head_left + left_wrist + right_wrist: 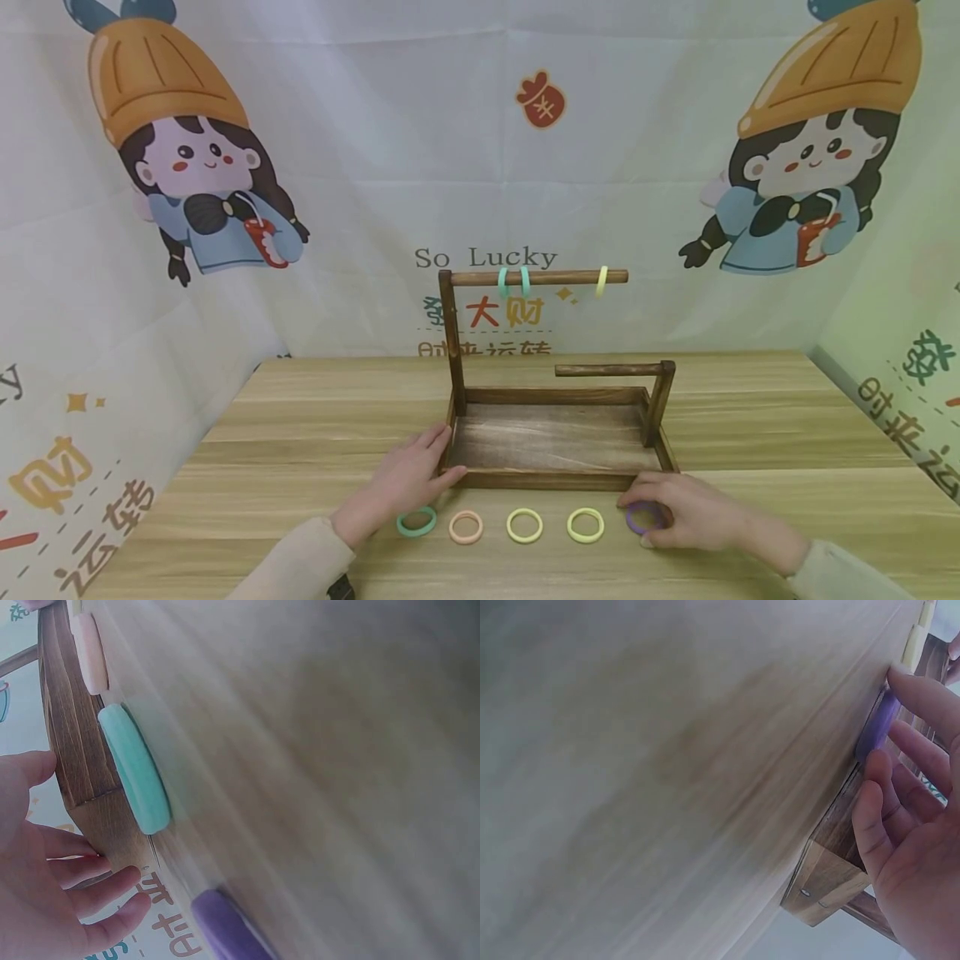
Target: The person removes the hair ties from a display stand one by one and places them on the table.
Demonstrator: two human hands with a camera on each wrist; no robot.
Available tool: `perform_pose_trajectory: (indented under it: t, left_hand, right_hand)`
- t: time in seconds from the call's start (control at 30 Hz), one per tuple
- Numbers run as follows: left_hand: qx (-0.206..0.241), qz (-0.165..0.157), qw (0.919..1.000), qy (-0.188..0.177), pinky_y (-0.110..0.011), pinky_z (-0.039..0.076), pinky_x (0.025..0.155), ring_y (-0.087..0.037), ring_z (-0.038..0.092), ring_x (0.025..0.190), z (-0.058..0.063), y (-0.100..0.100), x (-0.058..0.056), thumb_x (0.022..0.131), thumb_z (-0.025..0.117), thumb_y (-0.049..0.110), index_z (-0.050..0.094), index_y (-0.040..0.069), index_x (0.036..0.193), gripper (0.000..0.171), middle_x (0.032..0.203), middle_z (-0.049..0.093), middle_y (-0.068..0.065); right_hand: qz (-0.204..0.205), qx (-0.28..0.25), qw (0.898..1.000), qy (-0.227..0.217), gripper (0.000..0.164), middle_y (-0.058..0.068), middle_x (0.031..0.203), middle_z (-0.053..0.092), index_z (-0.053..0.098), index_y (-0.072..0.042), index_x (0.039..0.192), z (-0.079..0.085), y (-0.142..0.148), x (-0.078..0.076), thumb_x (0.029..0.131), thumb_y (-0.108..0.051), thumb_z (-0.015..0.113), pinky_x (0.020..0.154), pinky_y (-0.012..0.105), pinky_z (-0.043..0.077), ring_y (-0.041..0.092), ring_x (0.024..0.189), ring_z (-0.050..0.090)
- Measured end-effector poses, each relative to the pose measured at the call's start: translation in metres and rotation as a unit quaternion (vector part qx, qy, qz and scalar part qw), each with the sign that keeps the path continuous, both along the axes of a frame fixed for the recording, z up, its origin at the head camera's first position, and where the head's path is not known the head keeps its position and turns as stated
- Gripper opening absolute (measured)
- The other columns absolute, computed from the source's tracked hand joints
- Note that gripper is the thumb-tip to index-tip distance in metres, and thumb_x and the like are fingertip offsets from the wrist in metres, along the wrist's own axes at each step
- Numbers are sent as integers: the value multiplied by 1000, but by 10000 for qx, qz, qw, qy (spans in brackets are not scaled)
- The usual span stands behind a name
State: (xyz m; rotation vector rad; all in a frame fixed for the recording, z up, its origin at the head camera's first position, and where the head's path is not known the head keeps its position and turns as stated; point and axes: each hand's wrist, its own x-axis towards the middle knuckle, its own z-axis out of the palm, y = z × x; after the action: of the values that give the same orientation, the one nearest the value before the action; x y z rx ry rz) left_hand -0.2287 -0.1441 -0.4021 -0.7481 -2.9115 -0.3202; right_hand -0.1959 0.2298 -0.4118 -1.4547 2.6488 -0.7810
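A brown wooden tray stand (pixel 555 481) has a tall post with a bar on its left and a shorter post with a bar on its right. My left hand (pixel 408 475) touches the tray's left front corner, fingers mostly straight. In front of the tray's right end, my right hand (pixel 693 510) has fingers and thumb around a purple ring (pixel 877 726), which lies on the table. To its left lie two yellow rings (pixel 585 526), a peach ring (pixel 467 527) and a green ring (pixel 417 522). Another purple ring (pixel 229 926) shows in the left wrist view.
Two green rings (pixel 525 282) and a yellow ring (pixel 602 282) hang on the tall bar (pixel 562 277). The short bar (pixel 607 370) points left over the tray. A printed white cloth (pixel 360 167) stands behind and beside the wooden table (pixel 772 433).
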Motion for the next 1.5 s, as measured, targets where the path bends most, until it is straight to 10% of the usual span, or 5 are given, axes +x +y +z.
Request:
perform_pose_trajectory:
  t: [0.6,1.5]
  left_hand:
    - [-55,-16,10000,52,-50,35,89,-41,39,113,2,0,0,88,47,45,39,-7,129,67,131,37,-21]
    - [-19,5,10000,-44,-51,34,89,-41,38,114,1,0,0,88,47,45,39,-6,129,66,132,37,-21]
  right_hand:
    - [-309,-1252,9916,-139,30,-3,82,55,57,-3,107,29,10,-17,79,-10,66,52,22,44,4,61,47]
    - [-2082,-1909,9592,-97,30,9,103,58,56,-2,115,118,21,-61,85,-9,59,62,23,44,11,79,53]
